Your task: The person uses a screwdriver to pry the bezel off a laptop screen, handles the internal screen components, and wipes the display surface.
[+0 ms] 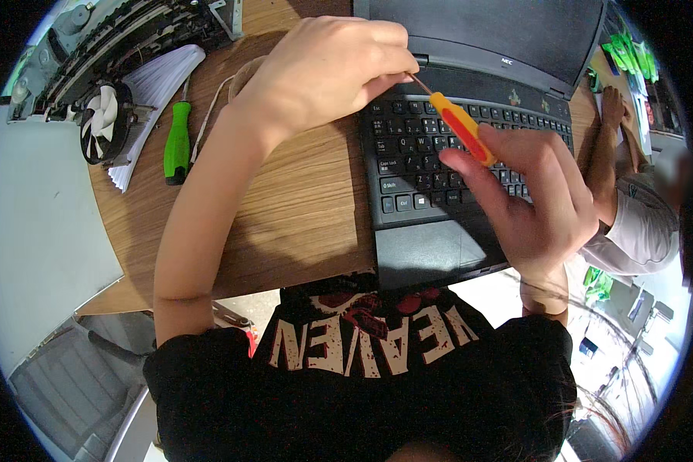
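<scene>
An open black laptop lies on the wooden table in front of me, its dark screen tilted back. In my right hand is a screwdriver with a yellow and red handle, pinched near the handle's end above the keyboard. Its thin shaft slants up and left to the fingertips of my left hand. Those fingers are closed together around the shaft's tip, by the laptop's left hinge. The tip itself is hidden, so I cannot tell whether they also hold a small part.
A green-handled screwdriver lies left on the wooden table. Beyond it are a fan with pale blades, a stack of white paper and an opened machine. Another person's arm rests at the right. A grey chair stands lower left.
</scene>
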Motion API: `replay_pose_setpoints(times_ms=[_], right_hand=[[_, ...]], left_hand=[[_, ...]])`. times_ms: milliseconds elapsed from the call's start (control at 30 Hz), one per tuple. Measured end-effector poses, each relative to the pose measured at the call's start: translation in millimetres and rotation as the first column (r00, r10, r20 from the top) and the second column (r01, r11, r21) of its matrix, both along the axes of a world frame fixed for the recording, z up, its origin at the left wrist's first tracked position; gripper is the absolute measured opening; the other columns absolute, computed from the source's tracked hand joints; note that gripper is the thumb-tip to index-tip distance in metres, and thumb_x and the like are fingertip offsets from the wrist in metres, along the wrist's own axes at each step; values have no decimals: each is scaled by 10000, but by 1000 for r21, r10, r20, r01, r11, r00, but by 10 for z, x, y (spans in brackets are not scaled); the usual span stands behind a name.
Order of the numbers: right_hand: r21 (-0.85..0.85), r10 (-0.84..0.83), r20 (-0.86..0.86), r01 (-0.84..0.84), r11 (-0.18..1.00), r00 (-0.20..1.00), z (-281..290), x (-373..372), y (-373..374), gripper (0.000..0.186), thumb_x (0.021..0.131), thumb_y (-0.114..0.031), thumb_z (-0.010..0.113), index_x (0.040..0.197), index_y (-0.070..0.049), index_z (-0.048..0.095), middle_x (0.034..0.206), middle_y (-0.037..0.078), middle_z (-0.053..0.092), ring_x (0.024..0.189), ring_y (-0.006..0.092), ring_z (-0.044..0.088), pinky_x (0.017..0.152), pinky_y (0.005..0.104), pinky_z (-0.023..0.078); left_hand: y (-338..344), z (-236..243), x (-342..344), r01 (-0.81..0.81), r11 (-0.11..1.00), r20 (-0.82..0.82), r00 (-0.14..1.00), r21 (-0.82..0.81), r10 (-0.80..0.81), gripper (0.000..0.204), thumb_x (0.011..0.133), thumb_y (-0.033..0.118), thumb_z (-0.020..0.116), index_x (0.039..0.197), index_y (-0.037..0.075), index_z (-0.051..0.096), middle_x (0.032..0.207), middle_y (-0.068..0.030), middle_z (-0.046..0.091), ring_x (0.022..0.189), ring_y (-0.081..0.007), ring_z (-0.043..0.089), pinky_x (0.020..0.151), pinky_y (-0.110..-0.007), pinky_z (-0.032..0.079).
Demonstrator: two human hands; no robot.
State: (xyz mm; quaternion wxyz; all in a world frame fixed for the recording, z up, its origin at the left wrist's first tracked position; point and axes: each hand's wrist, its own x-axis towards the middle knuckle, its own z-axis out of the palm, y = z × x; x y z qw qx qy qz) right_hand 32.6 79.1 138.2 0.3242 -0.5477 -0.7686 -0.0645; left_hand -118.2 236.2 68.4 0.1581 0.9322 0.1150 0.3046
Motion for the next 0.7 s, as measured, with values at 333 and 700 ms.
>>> replay_pose_setpoints(times_ms=[333, 700], right_hand=[[-27, 119, 0, -119, 993, 993, -65, 169, 106, 472, 653, -396, 762, 842, 2, 592, 816, 98, 568, 682, 181, 565, 536, 250, 461], [86, 56, 173, -72, 994, 983, -47, 131, 89, 279, 639, -128, 819, 730, -2, 587, 660, 69, 581, 546, 147, 567, 469, 247, 436]], left_hand=[[-12, -72, 32, -41, 992, 47, 998, 116, 35, 192, 682, 41, 667, 872, 74, 663, 870, -47, 612, 791, -224, 611, 691, -327, 504], [112, -31, 1, 43, 999, 43, 998, 31, -45, 340, 711, -30, 656, 1032, 79, 633, 916, -78, 601, 826, -239, 603, 710, -321, 506]])
